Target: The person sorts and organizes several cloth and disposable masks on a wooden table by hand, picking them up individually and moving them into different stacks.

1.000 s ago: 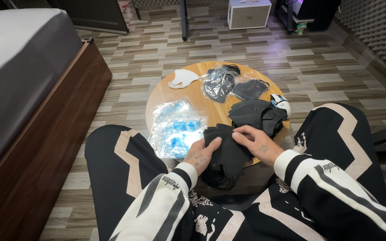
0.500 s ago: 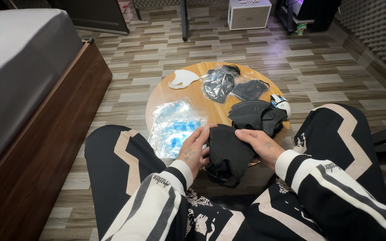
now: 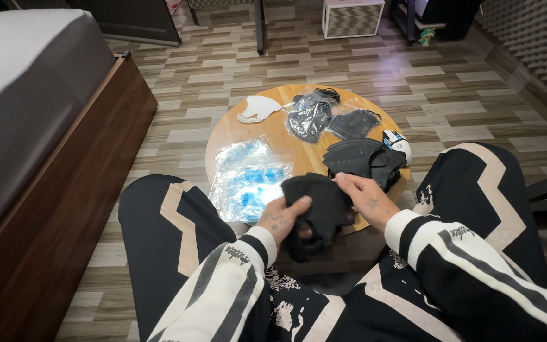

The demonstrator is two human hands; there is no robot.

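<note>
At the near edge of the round wooden table (image 3: 267, 130), a black face mask (image 3: 318, 206) is held between both hands, above the person's lap. The left hand (image 3: 282, 218) is clamped on the mask's lower left side, thumb on top; the right hand (image 3: 365, 199) is pinched on its upper right edge. On the table, beyond the held mask, a pile of black masks (image 3: 363, 161) is stacked. Left of that pile, a clear plastic packet with blue print (image 3: 248, 180) is laid flat. Toward the table's far side, a white mask (image 3: 257, 109), a crumpled clear wrapper over dark masks (image 3: 308, 117) and a single dark mask (image 3: 353, 123) are set. Left of the table, a bed with wooden frame (image 3: 39, 145) is seen.
</note>
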